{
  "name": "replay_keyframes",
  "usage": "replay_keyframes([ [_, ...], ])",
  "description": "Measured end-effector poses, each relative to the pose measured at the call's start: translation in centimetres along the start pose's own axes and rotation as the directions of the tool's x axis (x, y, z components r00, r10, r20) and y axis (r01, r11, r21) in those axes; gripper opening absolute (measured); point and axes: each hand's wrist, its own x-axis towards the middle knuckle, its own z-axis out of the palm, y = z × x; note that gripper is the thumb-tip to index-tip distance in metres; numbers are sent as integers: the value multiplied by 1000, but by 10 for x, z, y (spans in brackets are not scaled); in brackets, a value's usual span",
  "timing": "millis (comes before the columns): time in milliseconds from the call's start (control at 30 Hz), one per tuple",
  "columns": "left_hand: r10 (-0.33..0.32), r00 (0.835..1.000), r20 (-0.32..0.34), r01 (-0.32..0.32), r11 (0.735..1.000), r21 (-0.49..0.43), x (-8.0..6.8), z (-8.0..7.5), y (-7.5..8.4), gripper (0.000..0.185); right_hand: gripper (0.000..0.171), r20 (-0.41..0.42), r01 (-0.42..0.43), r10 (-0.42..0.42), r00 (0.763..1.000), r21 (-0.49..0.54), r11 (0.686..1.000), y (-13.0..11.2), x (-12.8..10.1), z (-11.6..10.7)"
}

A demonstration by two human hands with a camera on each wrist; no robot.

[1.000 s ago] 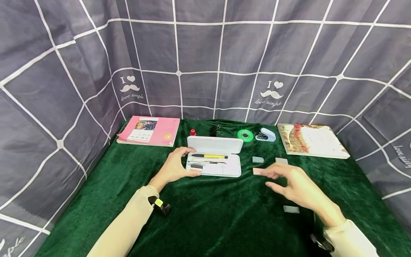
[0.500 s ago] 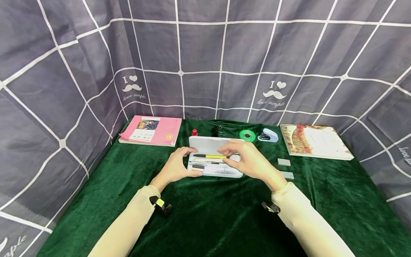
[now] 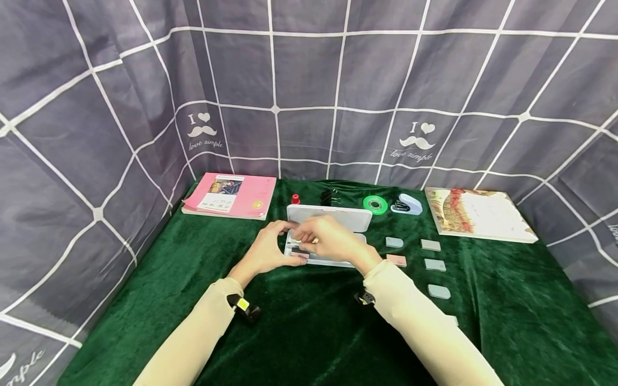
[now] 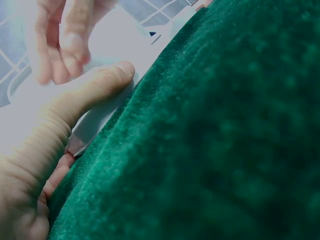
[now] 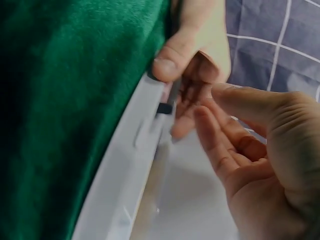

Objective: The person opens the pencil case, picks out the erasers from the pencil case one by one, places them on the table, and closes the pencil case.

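A white pencil case (image 3: 356, 219) lies with its lid raised. My left hand (image 3: 263, 249) grips its left end, thumb on the front edge and fingers at the back corner. In the head view my right hand (image 3: 333, 238) is over the case's left half, hiding much of the inside. The right wrist view shows its thumb and fingers loosely bent with nothing visible between them, close to the left fingers. A small eraser with a black band (image 3: 300, 251) lies in the front left part of the case. A blurred yellowish strip (image 5: 150, 187) runs along the inside.
Right of the case lie several small blocks, among them a pink one (image 3: 396, 260) and a bluish one (image 3: 439, 291). Behind stand a red cap-like item (image 3: 295, 199), black binder clips (image 3: 330, 198), green tape (image 3: 375, 205) and a stapler (image 3: 407, 204). Books (image 3: 236, 195) flank both sides.
My right hand has moved left, from the blocks on the right to above the case, then along to its left half. My left hand keeps its grip on the case.
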Motion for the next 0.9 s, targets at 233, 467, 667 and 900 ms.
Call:
replay_keyframes([
  [233,3,1000,7,-3,1000,-16,1,1,4,83,12,75,-5,7,997,-33,999,3,7,12],
  [467,2,1000,11,-2,1000,-14,1,1,5,84,13,44,24,-21,999,-73,997,5,7,12],
  [667,18,1000,-4,-18,1000,-7,1,1,1,82,20,-28,74,-77,997,-80,994,10,0,1],
  [900,-4,1000,-5,4,1000,8,0,1,1,83,25,-90,28,-31,995,-41,999,-11,-24,-34],
])
